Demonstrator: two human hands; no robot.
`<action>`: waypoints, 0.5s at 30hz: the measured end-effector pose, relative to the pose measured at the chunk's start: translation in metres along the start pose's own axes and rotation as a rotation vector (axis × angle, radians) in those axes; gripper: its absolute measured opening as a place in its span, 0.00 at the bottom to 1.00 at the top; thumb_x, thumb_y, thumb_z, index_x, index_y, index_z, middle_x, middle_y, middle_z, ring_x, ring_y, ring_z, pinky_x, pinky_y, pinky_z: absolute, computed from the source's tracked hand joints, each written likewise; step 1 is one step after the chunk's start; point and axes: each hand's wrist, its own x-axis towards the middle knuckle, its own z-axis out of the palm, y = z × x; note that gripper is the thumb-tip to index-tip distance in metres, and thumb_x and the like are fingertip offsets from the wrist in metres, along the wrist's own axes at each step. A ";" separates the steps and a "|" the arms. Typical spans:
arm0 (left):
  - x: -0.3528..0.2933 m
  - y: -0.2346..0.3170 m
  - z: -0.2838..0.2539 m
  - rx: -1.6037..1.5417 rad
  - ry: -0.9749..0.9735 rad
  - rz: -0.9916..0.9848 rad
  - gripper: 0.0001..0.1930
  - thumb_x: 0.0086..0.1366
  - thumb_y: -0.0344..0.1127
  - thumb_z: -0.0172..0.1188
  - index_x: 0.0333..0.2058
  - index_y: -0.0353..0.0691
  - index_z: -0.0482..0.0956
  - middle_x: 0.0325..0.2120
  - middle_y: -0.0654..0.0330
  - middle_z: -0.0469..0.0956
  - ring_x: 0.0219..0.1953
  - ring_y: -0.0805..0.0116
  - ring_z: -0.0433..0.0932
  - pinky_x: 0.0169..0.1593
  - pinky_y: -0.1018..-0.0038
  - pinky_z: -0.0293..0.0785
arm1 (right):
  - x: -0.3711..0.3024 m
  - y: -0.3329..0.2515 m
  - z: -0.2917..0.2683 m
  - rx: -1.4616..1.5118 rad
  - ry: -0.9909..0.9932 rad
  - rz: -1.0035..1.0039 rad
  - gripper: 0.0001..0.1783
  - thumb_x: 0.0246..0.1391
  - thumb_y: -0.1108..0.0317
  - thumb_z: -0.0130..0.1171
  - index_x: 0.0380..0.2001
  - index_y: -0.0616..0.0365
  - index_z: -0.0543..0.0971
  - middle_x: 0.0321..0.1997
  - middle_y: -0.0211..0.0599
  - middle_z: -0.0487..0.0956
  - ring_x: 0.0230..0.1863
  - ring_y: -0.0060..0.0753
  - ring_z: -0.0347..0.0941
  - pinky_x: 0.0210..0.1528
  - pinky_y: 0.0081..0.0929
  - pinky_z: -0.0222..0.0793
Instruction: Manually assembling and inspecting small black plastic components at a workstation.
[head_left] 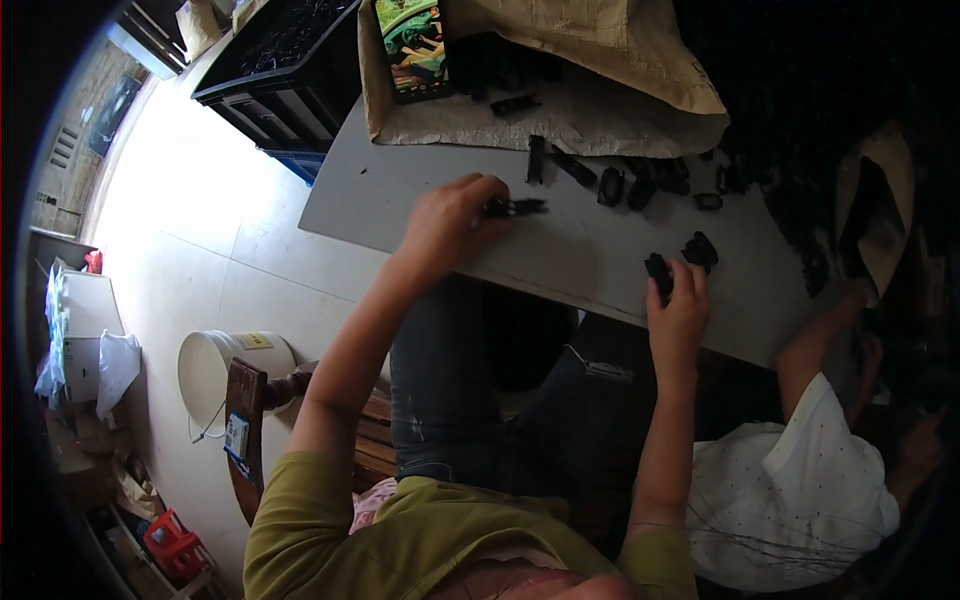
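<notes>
Above the near left part of the grey table [350, 200], my left hand [450, 222] is closed around a slim black plastic piece [525, 207], which sticks out to the right and is a little blurred. Farther right, near the front edge, my right hand [680, 305] pinches a small dark block-like part [658, 270] between thumb and fingers. Just beyond those fingers lies another black part [700, 250]. Several more black plastic parts [611, 187] are scattered across the tabletop, among them a narrow upright-lying one [535, 160]. Their exact kind is too dark to tell.
An open brown paper sack [640, 60] lies at the back, with a phone [412, 50] showing a bright picture against it. A black crate [275, 90] stands at the far left, a white bucket [230, 375] beside the wooden chair [245, 430]. At right sits a person in a white dotted shirt [790, 490].
</notes>
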 end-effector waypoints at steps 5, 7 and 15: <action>-0.011 0.027 0.028 -0.343 -0.003 0.115 0.14 0.48 0.24 0.66 0.35 0.37 0.77 0.31 0.57 0.75 0.31 0.66 0.77 0.34 0.75 0.75 | 0.003 -0.005 -0.004 0.041 -0.130 0.043 0.17 0.42 0.77 0.60 0.39 0.64 0.75 0.39 0.42 0.73 0.39 0.43 0.74 0.39 0.30 0.71; -0.014 0.038 0.034 -0.343 -0.018 0.121 0.14 0.48 0.23 0.65 0.35 0.37 0.77 0.30 0.58 0.75 0.29 0.68 0.77 0.34 0.76 0.75 | 0.002 -0.022 -0.010 0.280 -0.132 0.007 0.17 0.40 0.78 0.60 0.39 0.64 0.75 0.38 0.42 0.73 0.38 0.42 0.74 0.38 0.30 0.71; -0.024 0.059 0.041 -0.480 -0.092 -0.003 0.14 0.49 0.23 0.64 0.37 0.34 0.77 0.29 0.58 0.80 0.29 0.72 0.80 0.35 0.78 0.75 | 0.000 -0.061 -0.021 0.463 -0.154 -0.197 0.17 0.38 0.81 0.60 0.36 0.64 0.76 0.36 0.39 0.72 0.36 0.40 0.74 0.37 0.31 0.71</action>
